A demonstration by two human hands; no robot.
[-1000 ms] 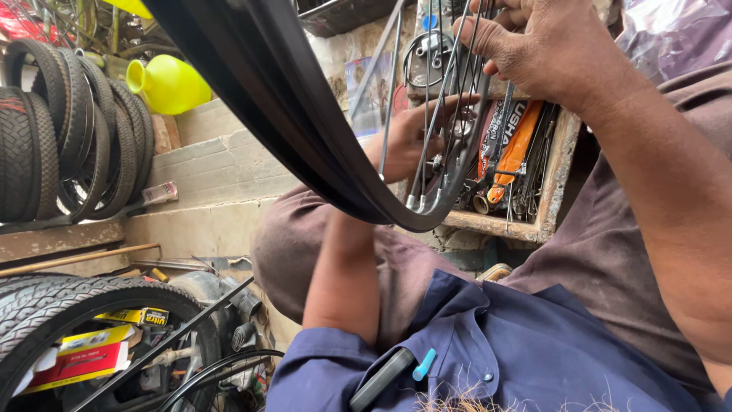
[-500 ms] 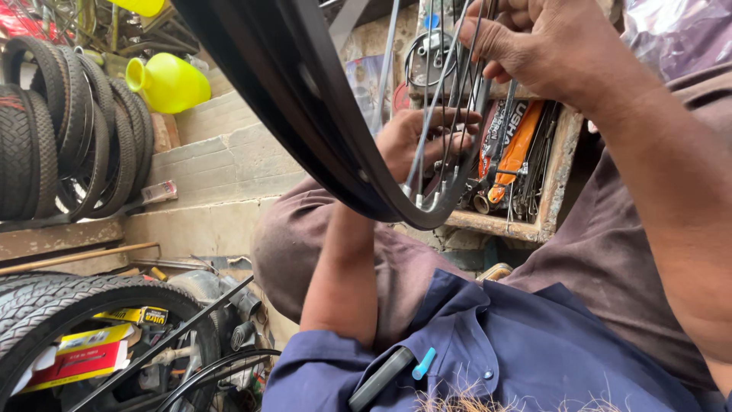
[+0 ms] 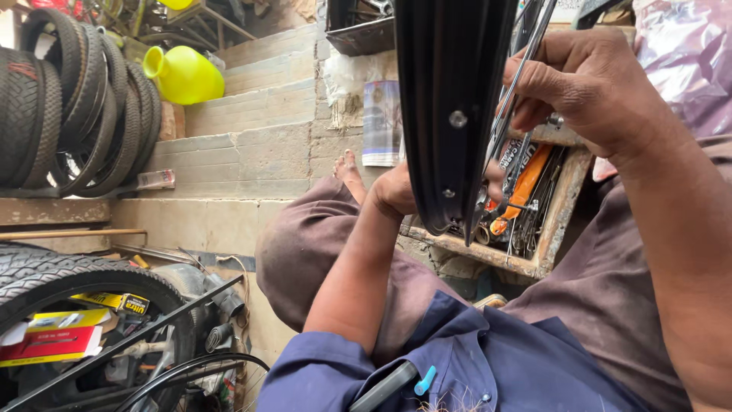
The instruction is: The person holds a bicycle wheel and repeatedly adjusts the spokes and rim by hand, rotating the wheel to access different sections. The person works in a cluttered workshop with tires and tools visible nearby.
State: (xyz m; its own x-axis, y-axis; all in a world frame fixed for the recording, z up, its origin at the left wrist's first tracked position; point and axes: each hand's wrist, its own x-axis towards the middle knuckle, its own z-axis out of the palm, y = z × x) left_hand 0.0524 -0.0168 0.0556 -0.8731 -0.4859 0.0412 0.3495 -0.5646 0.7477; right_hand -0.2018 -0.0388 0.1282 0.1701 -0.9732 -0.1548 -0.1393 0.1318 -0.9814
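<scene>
Black metal bicycle wheel rim (image 3: 450, 99) held upright, edge-on to the camera, rising out of the top of the view; its inner channel with two small spoke holes faces the viewer. Lower end of the rim sits just above the person's lap, in front of a shallow wooden tray of tools (image 3: 560, 206).

Right hand (image 3: 587, 84): closed around a bundle of thin silver wire spokes (image 3: 512, 99) just to the right of the rim, thumb and fingers curled tight on them. The spokes run down alongside the rim towards its lower end.

Left hand (image 3: 393, 191): pressed against the left edge of the rim near its bottom. The fingers pass behind the rim and are hidden, so whether they grip it or only steady it cannot be told.

Tray contents: an orange-handled tool (image 3: 522, 187) among more loose spokes and dark metal parts; details too cluttered to resolve.

Person seated, brown trousers over bent knees, blue shirt with a dark pen-like object and a small blue cap in the chest pocket (image 3: 415, 379).

Surroundings: stack of black rubber tyres (image 3: 69, 107) upper left; yellow plastic jug (image 3: 183, 75) beside them on concrete steps (image 3: 252, 145); another treaded tyre (image 3: 69, 278) lower left with red and yellow cartons (image 3: 53, 336) beneath it.
</scene>
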